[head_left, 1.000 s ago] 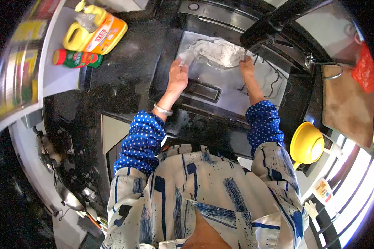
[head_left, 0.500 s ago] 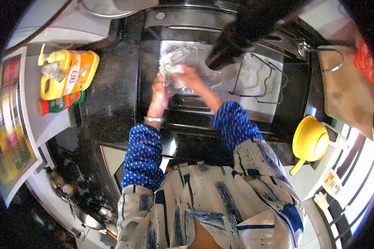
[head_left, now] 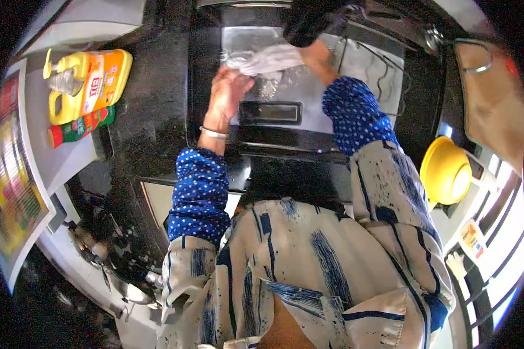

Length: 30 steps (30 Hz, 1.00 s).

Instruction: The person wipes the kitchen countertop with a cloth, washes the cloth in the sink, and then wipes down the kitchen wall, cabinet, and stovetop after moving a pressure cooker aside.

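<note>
A wet white cloth [head_left: 273, 60] is stretched sideways between my hands, low over a wet metal sink [head_left: 314, 119]. My left hand [head_left: 228, 92] is closed on the cloth's left end, palm partly turned up. At the right end, my right hand [head_left: 319, 59] grips it; motion blurs these fingers, and a thick black fitting [head_left: 314, 26], which looks like a tap, partly covers the hand. Water glistens below the cloth. A dark rectangular recess [head_left: 271, 113] lies nearer to me, below the cloth.
A bent wire rack [head_left: 384, 78] stands at the sink's right side. On the left are a yellow pump jug [head_left: 108, 78] and a green bottle with a red cap [head_left: 84, 126]. A yellow dipper [head_left: 445, 171] sits right, below a brown board [head_left: 495, 93].
My right hand has moved right, away from my left, and the bunched cloth is now pulled out lengthwise. The camera view has shifted somewhat.
</note>
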Available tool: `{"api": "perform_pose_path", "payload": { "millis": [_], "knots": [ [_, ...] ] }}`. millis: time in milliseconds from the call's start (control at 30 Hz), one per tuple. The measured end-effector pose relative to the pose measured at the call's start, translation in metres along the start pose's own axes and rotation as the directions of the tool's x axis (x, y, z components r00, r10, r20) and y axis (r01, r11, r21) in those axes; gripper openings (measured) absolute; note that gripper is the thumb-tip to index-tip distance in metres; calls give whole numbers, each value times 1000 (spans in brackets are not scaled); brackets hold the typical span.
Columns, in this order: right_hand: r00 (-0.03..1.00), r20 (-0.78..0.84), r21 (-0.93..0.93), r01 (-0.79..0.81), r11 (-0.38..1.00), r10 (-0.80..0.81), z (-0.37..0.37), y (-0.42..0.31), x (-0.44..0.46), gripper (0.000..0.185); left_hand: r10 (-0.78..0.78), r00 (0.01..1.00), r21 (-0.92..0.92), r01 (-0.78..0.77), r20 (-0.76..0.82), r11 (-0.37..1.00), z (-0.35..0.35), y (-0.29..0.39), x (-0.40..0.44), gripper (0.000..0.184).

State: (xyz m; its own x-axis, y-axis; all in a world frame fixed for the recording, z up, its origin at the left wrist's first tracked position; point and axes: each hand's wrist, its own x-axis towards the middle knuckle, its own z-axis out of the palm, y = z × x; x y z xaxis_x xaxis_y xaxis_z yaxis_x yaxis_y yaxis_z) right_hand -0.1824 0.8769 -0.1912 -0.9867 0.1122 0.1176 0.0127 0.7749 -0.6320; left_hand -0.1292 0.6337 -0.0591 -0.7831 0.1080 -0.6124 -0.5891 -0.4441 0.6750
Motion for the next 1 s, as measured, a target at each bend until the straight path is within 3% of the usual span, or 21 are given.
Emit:
{"api": "perform_pose_path", "payload": {
  "millis": [67, 167, 200, 233, 267, 300, 333, 367, 400, 467, 500, 533, 567, 600, 633, 733, 833, 900, 933, 967, 1000],
  "knots": [
    [987, -34, -217, 146, 965, -157, 21, 62, -13, 15, -83, 994, 77, 88, -73, 993, -26, -19, 16, 35],
    [987, 144, 313, -116, 943, 73, 69, 52, -48, 22, -128, 988, 197, 144, -89, 970, -38, -33, 26, 34],
    [880, 475, 818, -454, 352, 30, 46, -4, -53, 26, -150, 964, 171, 190, -221, 967, -33, -33, 27, 32],
    [754, 644, 573, -587, 572, 129, 0, -80, -43, 31, -170, 921, 138, 230, -350, 963, -30, -33, 31, 32],
    [873, 482, 579, -384, 719, 77, -2, -119, -51, 32, -165, 922, 142, 226, -349, 964, -32, -28, 39, 32],
    [981, 174, 579, -32, 814, -86, -9, -154, -54, 33, -156, 981, 145, 171, -112, 975, -38, -23, 45, 32],
    [951, 101, 683, 148, 716, -293, -17, -178, -53, 33, -141, 982, 134, 123, 130, 983, -44, -22, 45, 34],
    [929, 98, 603, 230, 764, -357, -31, -198, -53, 26, -143, 981, 140, 124, 131, 982, -39, -19, 42, 34],
    [899, 104, 515, 317, 796, -425, -42, -211, -52, 20, -9, 983, 297, -47, 183, 954, -30, -12, 37, 36],
    [913, 259, 9, 323, 946, -315, -33, -186, -22, 19, 210, 922, 550, -365, 325, 751, -10, -1, 18, 40],
    [943, 271, -179, 248, 952, -195, -39, -167, -9, 18, -4, 994, -53, 10, 112, 999, 7, 3, 20, 38],
    [888, 208, -190, 449, 873, -411, -12, -107, -3, 13, -34, 994, 80, 26, 99, 996, 18, 15, 8, 33],
    [891, 263, -297, 439, 848, -369, -16, -94, 1, 22, -28, 996, 111, 18, 85, 994, 17, 11, 5, 33],
    [897, 194, -205, 433, 878, -397, -9, -65, -6, 25, -11, 997, 136, 1, 75, 991, 15, 8, 6, 32],
    [956, 292, -113, 55, 992, -20, -17, -54, -10, 27, 28, 996, 147, -39, 79, 988, 4, -3, 7, 31],
    [981, -142, -196, -155, 968, 129, 0, -13, -42, 30, -93, 981, 237, 133, -173, 962, -15, -31, 13, 33],
    [995, 75, 236, -84, 968, 68, 58, -13, -72, 28, -27, 984, 296, 79, -176, 952, -38, -53, 24, 32],
    [986, 145, 639, -25, 769, -88, 57, -71, -86, 27, -90, 981, 261, 134, -174, 956, -37, -40, 33, 34],
    [875, 483, 528, -258, 809, -37, -8, -140, -76, 22, -158, 971, 215, 196, -180, 957, -39, -35, 36, 38],
    [933, 309, 612, -47, 789, -184, -16, -171, -78, 20, -152, 988, 45, 153, -18, 987, -58, -43, 56, 48],
    [940, 121, 655, 166, 737, -319, -20, -192, -81, 18, -342, 874, -293, 447, 346, 845, -66, -23, 55, 45]
  ]
}}
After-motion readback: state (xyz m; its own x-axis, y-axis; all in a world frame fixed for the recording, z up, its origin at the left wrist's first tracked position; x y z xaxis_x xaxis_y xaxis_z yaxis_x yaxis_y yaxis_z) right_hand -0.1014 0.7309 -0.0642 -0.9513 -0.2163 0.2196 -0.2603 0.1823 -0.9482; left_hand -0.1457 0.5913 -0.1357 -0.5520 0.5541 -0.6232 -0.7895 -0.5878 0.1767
